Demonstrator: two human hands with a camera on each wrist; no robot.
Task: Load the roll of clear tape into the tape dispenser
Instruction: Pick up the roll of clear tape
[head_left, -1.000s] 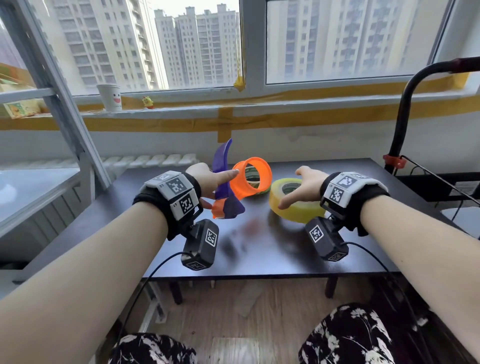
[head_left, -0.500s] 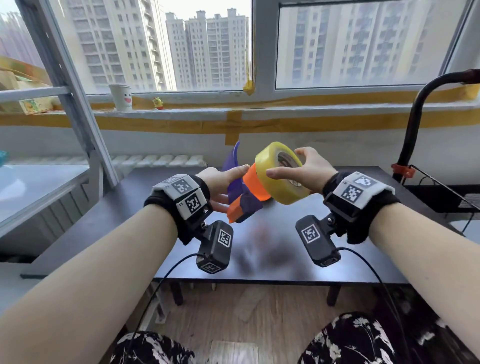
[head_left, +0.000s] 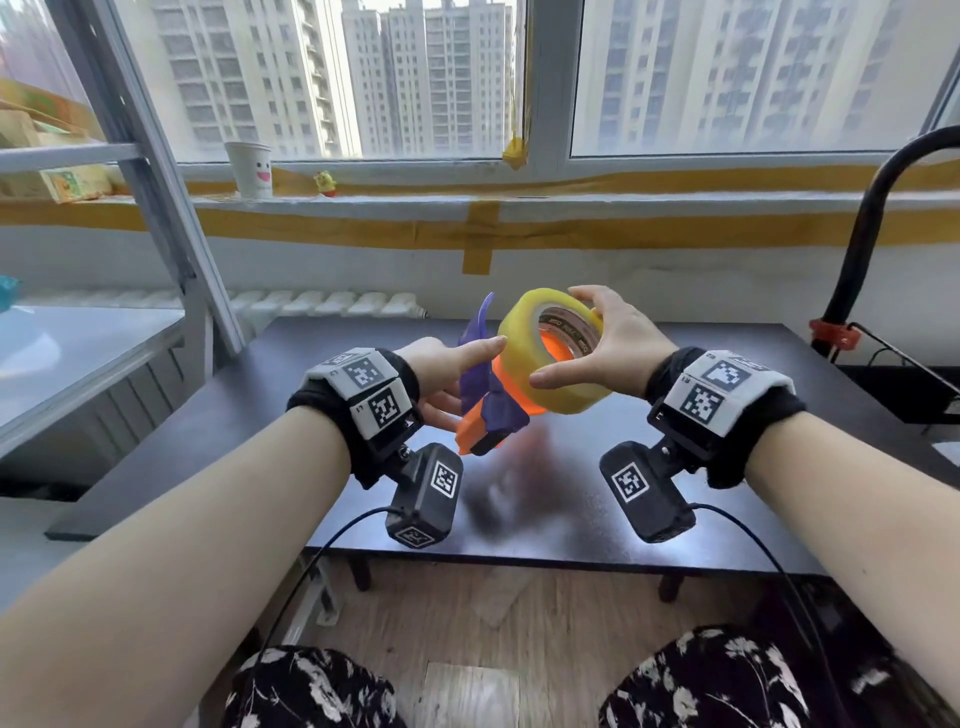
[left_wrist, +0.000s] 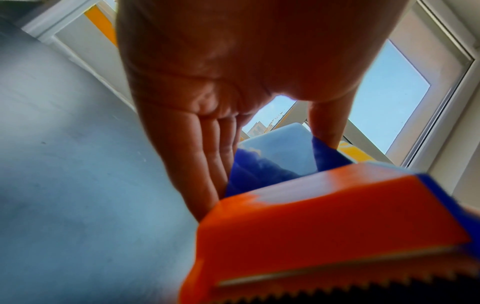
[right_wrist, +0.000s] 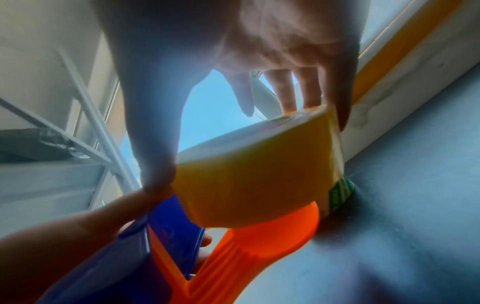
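My left hand (head_left: 441, 374) grips the orange and purple tape dispenser (head_left: 493, 410) by its purple handle, above the dark table (head_left: 727, 509). The orange cutter end with its toothed blade (left_wrist: 337, 273) fills the left wrist view, fingers (left_wrist: 207, 156) curled behind the purple part. The yellowish roll of clear tape (head_left: 550, 348) sits partly over the dispenser's orange drum (right_wrist: 280, 232). My right hand (head_left: 608, 348) holds the roll, thumb (right_wrist: 155, 164) on its outer face and fingertips (right_wrist: 288, 100) on the far rim. Orange shows through the roll's core.
A second, green-labelled roll (right_wrist: 340, 195) lies on the table behind the held one. A black curved lamp arm (head_left: 872, 218) with a red clamp stands at the table's right. A paper cup (head_left: 249, 169) sits on the windowsill. A slanted metal frame (head_left: 156, 171) stands left.
My right hand lifted the roll off the table to the dispenser, and it now sits further over the orange drum. Both hands rose slightly.
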